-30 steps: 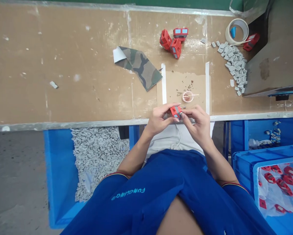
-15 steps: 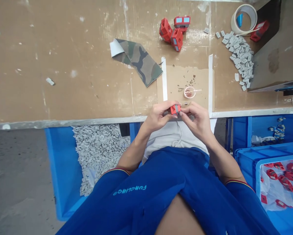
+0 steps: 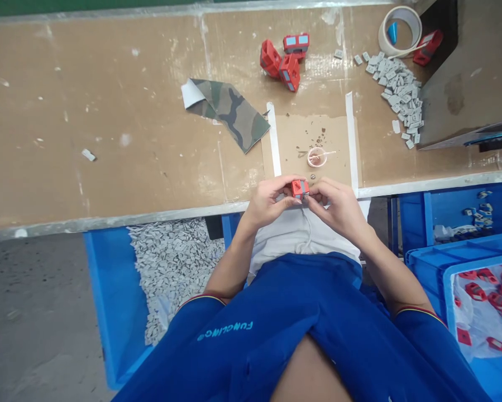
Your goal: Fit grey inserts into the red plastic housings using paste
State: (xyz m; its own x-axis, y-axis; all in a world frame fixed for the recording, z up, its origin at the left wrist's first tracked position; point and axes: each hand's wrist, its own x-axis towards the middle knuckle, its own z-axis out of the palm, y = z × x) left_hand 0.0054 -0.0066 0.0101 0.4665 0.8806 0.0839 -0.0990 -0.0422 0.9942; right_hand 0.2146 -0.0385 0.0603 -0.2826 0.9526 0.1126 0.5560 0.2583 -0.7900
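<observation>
Cup [image 3: 318, 166], small, pale, with a stick [image 3: 328, 152] in it; stands on the table [image 3: 150, 139].

Block [image 3: 300, 188], red with a grey band: one, on the near side of the cup and slightly left, at the table's edge. Left hand [image 3: 268, 200]: thumb and fingers closed on the block's left side. Right hand [image 3: 336, 204]: fingertips pinched together at its right side; whether they hold a small part, cannot tell.

Metal piece [image 3: 313, 176]: one, just nearer than the cup.

Cloth [image 3: 239, 114], camouflage, one end folded: left of the cup, farther back.

Red blocks [image 3: 290, 72]: three, grouped beyond the cup, slightly left.

Grey tiles [image 3: 401, 97]: a heap, right of the cup and farther back.

Tape roll [image 3: 383, 40]: beyond the cup, to the right; blue cone [image 3: 392, 33] inside its ring.
</observation>
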